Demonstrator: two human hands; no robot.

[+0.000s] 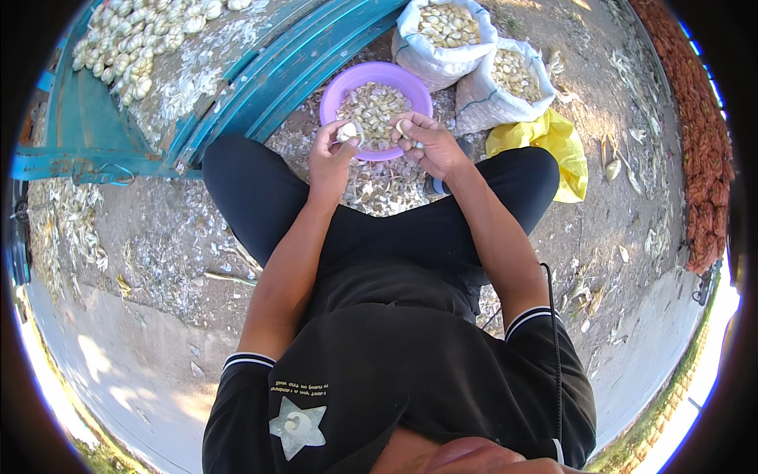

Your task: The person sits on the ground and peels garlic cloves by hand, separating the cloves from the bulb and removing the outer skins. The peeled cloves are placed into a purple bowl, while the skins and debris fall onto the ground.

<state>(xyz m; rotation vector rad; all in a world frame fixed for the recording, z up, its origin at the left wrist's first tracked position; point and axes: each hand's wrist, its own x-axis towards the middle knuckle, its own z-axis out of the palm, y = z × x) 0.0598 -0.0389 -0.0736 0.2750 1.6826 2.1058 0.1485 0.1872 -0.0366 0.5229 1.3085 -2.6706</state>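
Between my knees stands a purple plastic basin (pixel 333 106), partly filled with loose garlic cloves (pixel 372 106). Over its near left rim, my left hand (pixel 333 155) grips a whitish piece of a garlic bulb (pixel 347 131) between thumb and fingers. My right hand (pixel 431 142) is above the near right rim, its fingers curled around garlic cloves (pixel 404 127); how many it holds is partly hidden by the fingers. The two hands are apart, a short gap between them.
A blue metal truck bed side (pixel 284 65) runs along the left, with a heap of garlic bulbs (pixel 148 41) behind it. Two white woven sacks (pixel 414 56) of cloves stand beyond the basin, near a yellow bag (pixel 562 154). Red mesh sacks (pixel 693 118) line the right. Garlic skins litter the ground.
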